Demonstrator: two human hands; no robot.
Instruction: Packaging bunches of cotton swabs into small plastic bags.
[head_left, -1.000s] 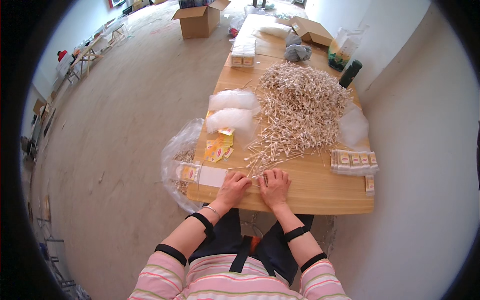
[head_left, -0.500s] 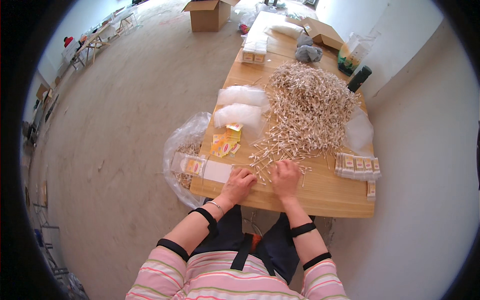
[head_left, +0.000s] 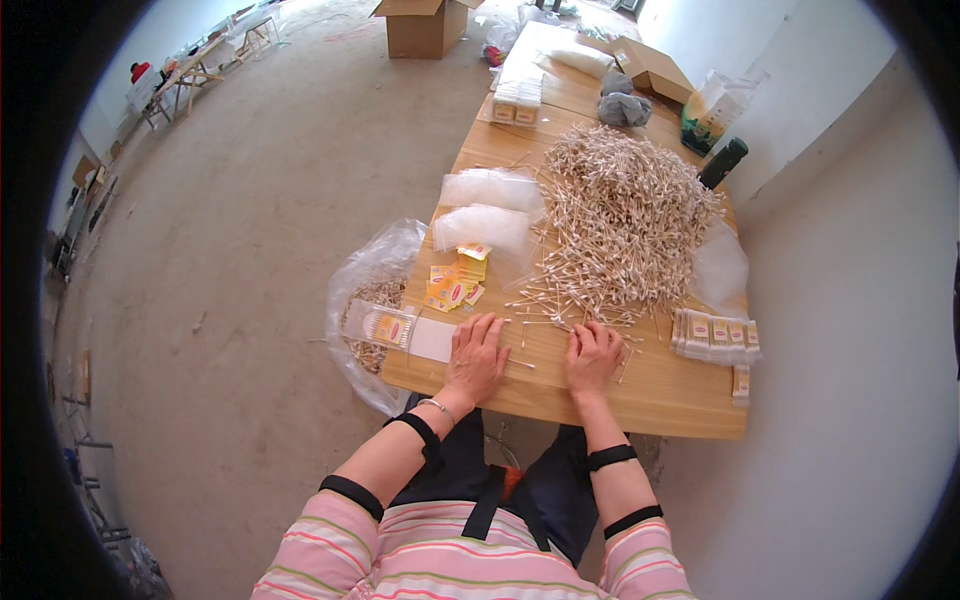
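Pink striped sleeves (head_left: 320,545) are showing nearest, below a wooden counter (head_left: 680,400). The left hand (head_left: 477,352) is resting palm down, its fingers stretching forward; the right hand (head_left: 594,352) is bending its fingers over the counter near loose swabs. Whether either grip is pinching a swab, I cannot tell. One swab (head_left: 520,364) is lying just beside the left hand. A white card (head_left: 431,340) is lying left of that hand, and a clear pack (head_left: 388,326) of swabs is sitting next to it, overlapping a clear bag (head_left: 350,268). To the right, a row of packs (head_left: 715,335) is lying. Farther out, yellow cards (head_left: 458,280) and clear pouches (head_left: 485,230) are lying on the left, while a swab heap (head_left: 630,220) is filling the middle, standing between the hands and the far end. A dark bottle (head_left: 724,162), a grey bag (head_left: 625,110) and an open box (head_left: 655,70) are standing beyond. Compared with half a second ago, the left fingers are lying straighter and the gap between the hands is looking wider.
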